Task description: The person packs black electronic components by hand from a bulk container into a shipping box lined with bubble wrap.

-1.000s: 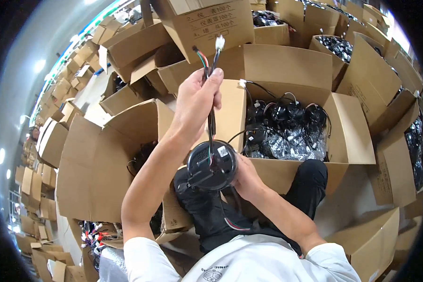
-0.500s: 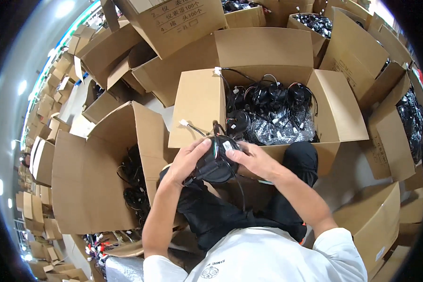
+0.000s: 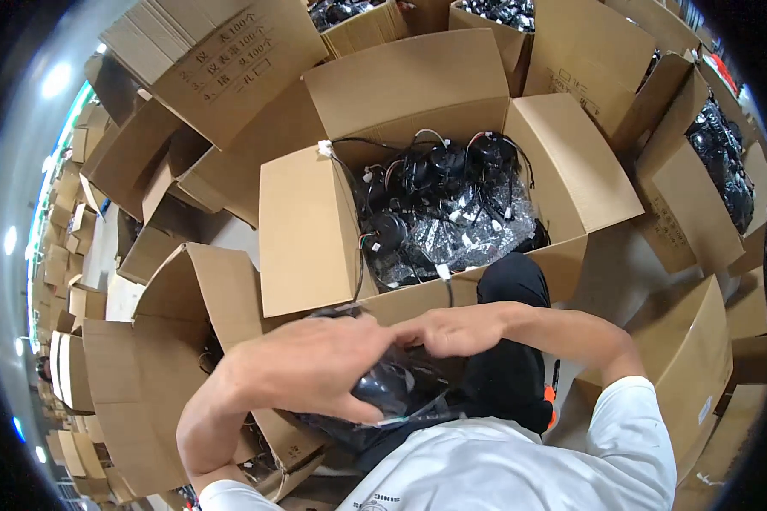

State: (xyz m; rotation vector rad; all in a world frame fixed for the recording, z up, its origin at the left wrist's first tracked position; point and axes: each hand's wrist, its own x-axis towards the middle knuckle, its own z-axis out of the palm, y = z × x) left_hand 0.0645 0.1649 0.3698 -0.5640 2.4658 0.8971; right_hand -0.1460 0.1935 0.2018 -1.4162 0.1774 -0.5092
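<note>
The left hand (image 3: 315, 366) lies cupped over a round black part (image 3: 383, 393) held close to the person's chest, its fingers curled down around the top and near side of it. The right hand (image 3: 456, 330) comes in from the other side, fingers narrowed and pinching at the upper edge of the same part, just touching the left fingertips. The part sits partly wrapped in a clear plastic bag (image 3: 349, 422) that bunches under both hands and hides most of its shape; thin wires run off its lower edge.

Just beyond the hands stands an open cardboard box (image 3: 307, 230), flaps spread, filled with more black round parts (image 3: 439, 200) tangled in wires and clear bags. The person's dark trouser knee (image 3: 511, 285) presses against its near wall. To the left, a second open box (image 3: 145, 375) stands close by the left forearm. Further boxes (image 3: 699, 179) crowd every side, some holding similar black parts.
</note>
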